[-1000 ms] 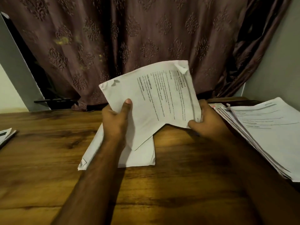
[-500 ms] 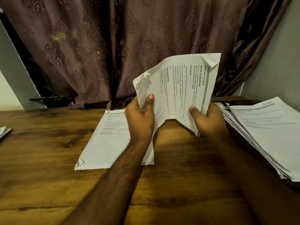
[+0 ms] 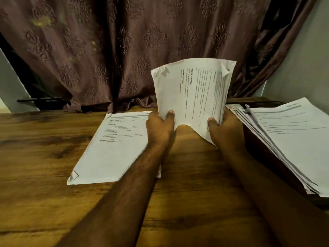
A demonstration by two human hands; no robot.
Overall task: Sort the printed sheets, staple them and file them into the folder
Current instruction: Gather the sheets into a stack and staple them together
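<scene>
I hold a small bundle of printed sheets (image 3: 192, 93) upright above the wooden table, its text turned sideways and its top corners dog-eared. My left hand (image 3: 160, 127) grips its lower left edge, thumb in front. My right hand (image 3: 224, 131) grips the lower right edge. The bottom edge bows up between the two hands. A second set of printed sheets (image 3: 115, 147) lies flat on the table to the left, partly under my left forearm. A thick fanned stack of printed sheets (image 3: 288, 139) lies at the right.
The wooden table (image 3: 44, 202) stretches across the view. A patterned brown curtain (image 3: 124, 41) hangs behind its far edge. A pale wall (image 3: 302, 68) stands at the right, behind the fanned stack.
The held bundle has swung from a slanted, left-leaning pose to upright and moved right. My hands came closer together, uncovering the flat sheets on the table.
</scene>
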